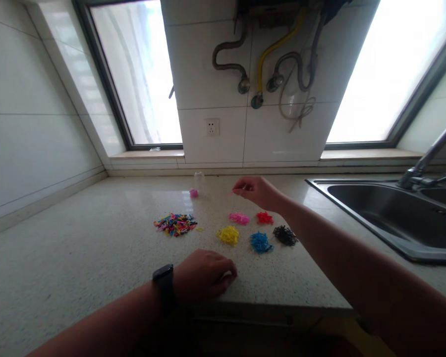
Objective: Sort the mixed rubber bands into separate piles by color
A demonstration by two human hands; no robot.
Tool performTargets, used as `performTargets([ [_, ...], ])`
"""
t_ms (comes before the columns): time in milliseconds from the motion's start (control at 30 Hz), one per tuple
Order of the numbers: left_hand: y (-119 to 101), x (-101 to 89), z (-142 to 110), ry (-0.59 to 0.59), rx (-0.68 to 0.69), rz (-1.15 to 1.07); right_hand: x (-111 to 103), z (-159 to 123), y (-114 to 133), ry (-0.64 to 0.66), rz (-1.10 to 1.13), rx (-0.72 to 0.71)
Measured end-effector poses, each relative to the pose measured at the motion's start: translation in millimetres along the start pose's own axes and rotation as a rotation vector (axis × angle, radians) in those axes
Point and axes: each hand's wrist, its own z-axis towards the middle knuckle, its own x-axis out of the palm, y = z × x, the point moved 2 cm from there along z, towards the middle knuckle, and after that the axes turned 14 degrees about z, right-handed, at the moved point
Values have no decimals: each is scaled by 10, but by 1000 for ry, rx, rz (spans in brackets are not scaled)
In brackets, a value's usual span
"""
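My right hand (255, 192) is raised over the back of the counter, thumb and fingertips pinched together on what looks like a small rubber band, its colour hard to make out. Below it lie sorted heaps of small rubber bands: a pink heap (239, 218), a red heap (264, 217), a yellow heap (228, 235), a blue heap (260, 242) and a black heap (285, 235). To their left is a mixed-colour pile (175, 224). My left hand (207, 273), with a dark watch on the wrist, rests near the front edge, fingers curled and nothing visible in them.
A clear plastic bottle (199, 182) stands at the back, with a pink cap (194, 193) beside it. On the right is a steel sink (371, 208) with a faucet (416, 173). Pipes (260, 64) and a wall socket (211, 127) are on the tiled wall behind.
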Motion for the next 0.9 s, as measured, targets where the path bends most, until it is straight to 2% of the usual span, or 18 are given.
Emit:
performTargets([
  [167, 2, 24, -3, 8, -3, -16, -464, -271, 51, -157, 143, 10],
  [300, 9, 27, 6, 19, -12, -26, -624, -500, -111, -339, 289, 6],
  [400, -2, 5, 8, 44, -16, -31, -620, -645, -316, -475, 411, 50],
  [500, -16, -13, 4, 66, -31, -42, -566, -731, -408, -527, 513, 74],
  [633, -9, 10, 0, 95, -50, -48, -498, -773, -334, -518, 600, 71],
  [900, 6, 24, 2, 100, -66, -66, -415, -783, -253, -470, 574, 82],
])
